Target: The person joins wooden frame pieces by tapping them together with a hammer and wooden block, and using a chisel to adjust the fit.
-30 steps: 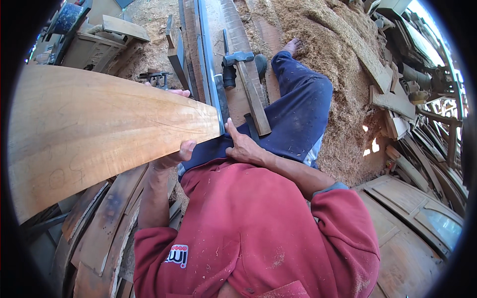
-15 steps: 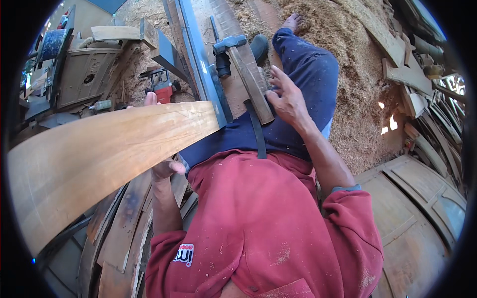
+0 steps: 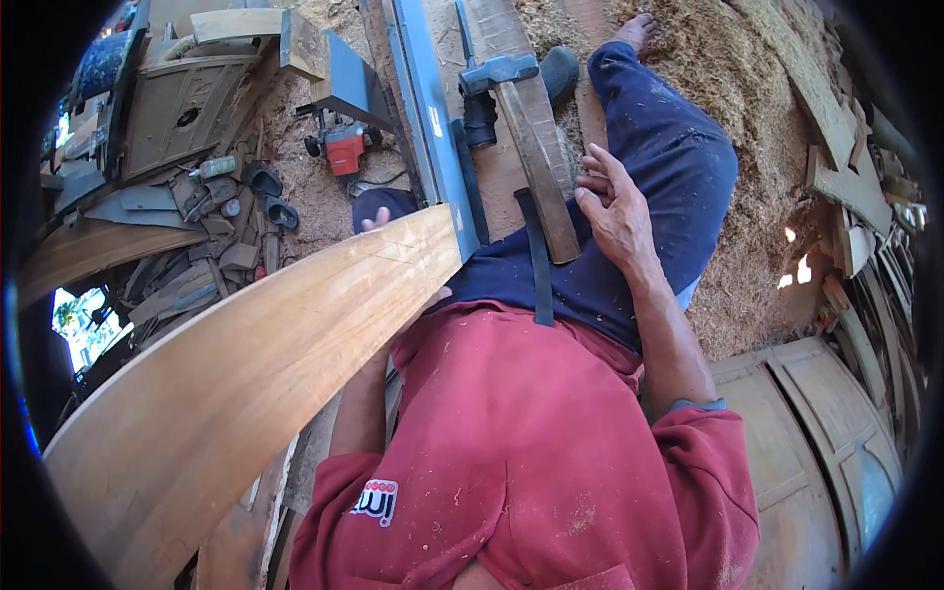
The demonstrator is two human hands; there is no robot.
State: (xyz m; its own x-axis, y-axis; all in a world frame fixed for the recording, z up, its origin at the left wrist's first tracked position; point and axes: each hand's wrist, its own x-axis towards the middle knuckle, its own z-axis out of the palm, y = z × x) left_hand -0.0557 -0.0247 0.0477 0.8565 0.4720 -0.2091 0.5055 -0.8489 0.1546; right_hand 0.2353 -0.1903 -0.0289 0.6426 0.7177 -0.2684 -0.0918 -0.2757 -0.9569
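A long, pale wooden board (image 3: 265, 369) slants from the lower left toward my lap. Its far end meets a long blue-grey plank (image 3: 430, 128). My left hand (image 3: 377, 219) is under the board near that end, fingertips past the far edge and thumb side at the near edge; the palm is hidden. To the right, my right hand (image 3: 619, 211) is raised over my thigh, holding nothing, fingers apart and slightly bent. Beside it lies a hammer (image 3: 536, 162) with a blue-grey head and wooden handle. A dark flat strip (image 3: 537, 258) rests on my lap by the handle.
A red and black power tool (image 3: 344, 149) sits on the ground beyond the board. Offcuts and scraps (image 3: 187, 285) are heaped at the left. Wood shavings (image 3: 752, 236) cover the ground at right, near stacked panels (image 3: 787, 423).
The view has shifted left, so most things appear farther right. My left hand has slid along under the board toward its far end. My right hand stays raised beside the hammer.
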